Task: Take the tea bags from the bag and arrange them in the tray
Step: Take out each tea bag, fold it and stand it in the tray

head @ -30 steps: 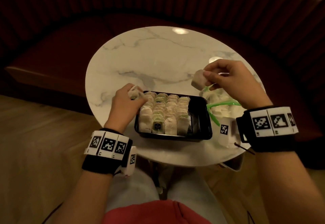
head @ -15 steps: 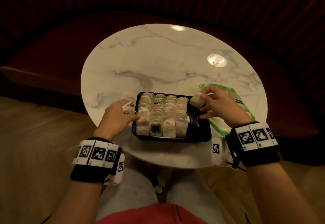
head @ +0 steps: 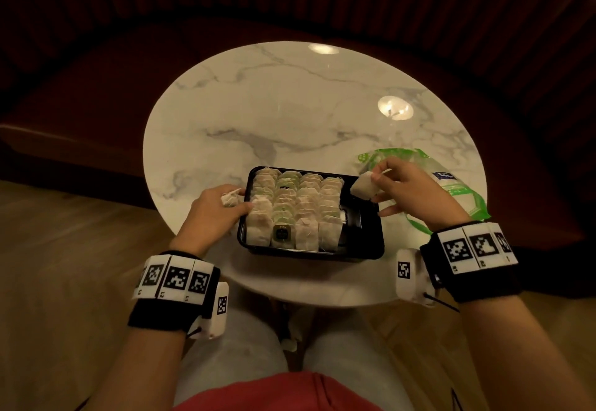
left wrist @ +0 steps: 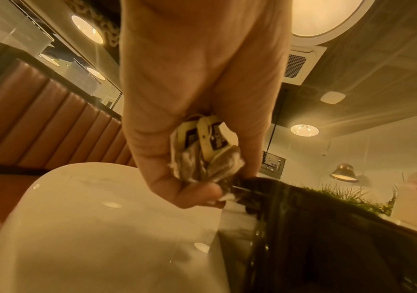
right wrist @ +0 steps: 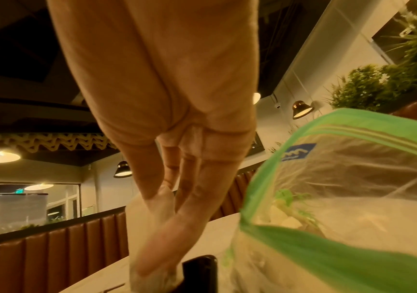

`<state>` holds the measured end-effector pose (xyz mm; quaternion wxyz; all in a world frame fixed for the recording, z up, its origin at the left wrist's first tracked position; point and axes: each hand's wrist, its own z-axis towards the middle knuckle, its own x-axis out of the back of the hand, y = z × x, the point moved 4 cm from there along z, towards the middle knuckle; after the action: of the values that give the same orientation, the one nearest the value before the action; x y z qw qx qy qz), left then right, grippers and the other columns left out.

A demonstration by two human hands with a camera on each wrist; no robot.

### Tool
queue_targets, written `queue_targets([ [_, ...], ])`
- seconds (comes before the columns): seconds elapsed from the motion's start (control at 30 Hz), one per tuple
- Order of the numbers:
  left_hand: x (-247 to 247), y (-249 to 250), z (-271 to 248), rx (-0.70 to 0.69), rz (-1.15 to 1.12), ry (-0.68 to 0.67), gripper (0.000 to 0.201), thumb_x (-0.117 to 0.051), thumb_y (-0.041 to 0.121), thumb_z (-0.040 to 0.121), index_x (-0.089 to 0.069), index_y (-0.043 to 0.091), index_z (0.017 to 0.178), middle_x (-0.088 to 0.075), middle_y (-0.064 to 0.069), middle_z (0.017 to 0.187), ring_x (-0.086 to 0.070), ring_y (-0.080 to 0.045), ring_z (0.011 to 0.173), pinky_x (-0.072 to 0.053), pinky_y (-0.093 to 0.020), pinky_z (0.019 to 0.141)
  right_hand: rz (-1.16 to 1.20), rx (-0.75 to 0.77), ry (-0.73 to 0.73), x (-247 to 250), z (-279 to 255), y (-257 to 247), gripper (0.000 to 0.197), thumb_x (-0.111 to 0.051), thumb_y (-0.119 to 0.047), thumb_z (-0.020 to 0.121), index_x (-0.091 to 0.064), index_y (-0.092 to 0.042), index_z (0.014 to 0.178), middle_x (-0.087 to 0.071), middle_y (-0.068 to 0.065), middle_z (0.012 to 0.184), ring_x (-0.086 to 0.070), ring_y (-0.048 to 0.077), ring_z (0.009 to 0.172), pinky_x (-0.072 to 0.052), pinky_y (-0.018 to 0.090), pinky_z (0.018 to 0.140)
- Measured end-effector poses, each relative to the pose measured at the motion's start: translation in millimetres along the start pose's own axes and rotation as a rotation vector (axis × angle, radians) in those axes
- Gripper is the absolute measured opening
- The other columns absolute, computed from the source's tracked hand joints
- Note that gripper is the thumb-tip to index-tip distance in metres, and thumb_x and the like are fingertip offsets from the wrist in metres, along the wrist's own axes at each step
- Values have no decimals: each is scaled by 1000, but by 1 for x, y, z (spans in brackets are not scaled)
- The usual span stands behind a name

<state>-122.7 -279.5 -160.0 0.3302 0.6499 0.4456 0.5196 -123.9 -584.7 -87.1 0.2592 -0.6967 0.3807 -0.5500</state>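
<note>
Head view: black tray (head: 364, 242) sat near the front edge of a round marble table (head: 290, 113), packed with four rows of tea bags (head: 290, 207) standing on edge; a bare strip was left along the tray's right side. Left hand (head: 213, 213) rested at the tray's left rim, fingers curled round a small bunch of tea bags (head: 229, 199), thumb tip touching the nearest row. Right hand (head: 416, 194) was above the tray's far right corner, thumb and fingertips pinching one tea bag (head: 363, 186), other fingers loosely spread. Green-edged clear plastic bag (head: 451, 184) lay on the table just right of the tray, partly under the right hand.

Left wrist view added what the head view hid: the bunch (left wrist: 206, 150) was at least two bags with paper tags and dark print, crumpled between the curled fingers and palm (left wrist: 189, 79), right at the tray's dark rim (left wrist: 302, 228). The right hand's bag showed only as a pale blur at the far right.

Right wrist view: fingers (right wrist: 167, 237) lay along the pinched bag (right wrist: 147, 218), blurred, just above the tray corner (right wrist: 199, 273). Only this view looked into the plastic bag's (right wrist: 352, 178) open mouth: more tea bags (right wrist: 282, 218) remained inside, count unclear. Blue label on the bag unreadable.
</note>
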Motion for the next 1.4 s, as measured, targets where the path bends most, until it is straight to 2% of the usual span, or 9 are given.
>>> queue_targets([
  [0.27,1,0,-1,-2,-14,2,16,-73,19,85,-67,29,96,-69,-3,86,-62,-20,76,-46,-25,52,-440,7,-32,-20,36,-6,10,-58,-7,94,-68,-4,96,-62,10,91,-56,6,36,-42,15,36],
  [0.4,3,0,-1,4,-19,-3,16,-73,20,86,-68,31,97,-70,-4,90,-63,-20,80,-47,-24,52,-476,-5,37,-25,46,-1,7,-66,-10,88,-72,-9,91,-68,14,100,-67,24,84,-57,32,72],
  [0.5,5,-1,-1,19,-20,6,18,-73,21,86,-68,30,101,-68,-1,90,-62,-18,79,-46,-23,53,-496,2,48,-28,50,0,18,-69,-13,83,-66,-27,71,-69,10,97,-64,25,94,-53,36,85],
  [0.7,12,2,-1,12,-28,36,14,-70,25,89,-69,22,102,-68,-1,87,-60,-16,76,-46,-23,53,-454,-5,108,-24,51,-3,16,-75,-14,73,-64,-25,70,-68,7,92,-63,23,88,-53,33,77],
  [0.8,19,10,-1,19,-127,86,14,-69,25,90,-70,16,101,-67,-4,83,-57,-18,75,-47,-26,59,-437,12,164,-21,51,-1,15,-72,-10,76,-64,-22,71,-67,8,91,-63,24,91,-51,32,78],
  [1.03,24,39,-13,9,-331,86,15,-66,26,92,-68,16,103,-65,-3,78,-56,-11,66,-50,-19,50,-286,117,178,-14,22,-22,8,-66,-10,85,-69,-17,81,-70,6,82,-65,20,76,-53,31,74],
  [1.13,11,53,-18,21,-471,33,9,-63,24,94,-66,16,91,-61,1,59,-51,-11,54,-46,-19,49,-151,184,136,-16,0,-39,8,-65,-14,89,-72,-18,89,-70,2,82,-66,15,73,-49,24,68],
  [1.27,-20,70,-27,57,-591,-110,26,-62,31,93,-61,12,76,-59,0,55,-53,-12,50,-43,-23,53,-35,279,50,-27,-29,-58,7,-66,-23,91,-72,-23,93,-72,-7,85,-66,12,73,-56,28,73],
  [1.4,-49,82,-41,185,-701,-245,29,-57,41,95,-65,12,95,-64,1,65,-61,-10,58,-49,-22,53,24,304,6,-42,-44,-68,19,-66,-40,87,-71,-24,96,-72,-5,82,-67,8,74,-57,32,73],
])
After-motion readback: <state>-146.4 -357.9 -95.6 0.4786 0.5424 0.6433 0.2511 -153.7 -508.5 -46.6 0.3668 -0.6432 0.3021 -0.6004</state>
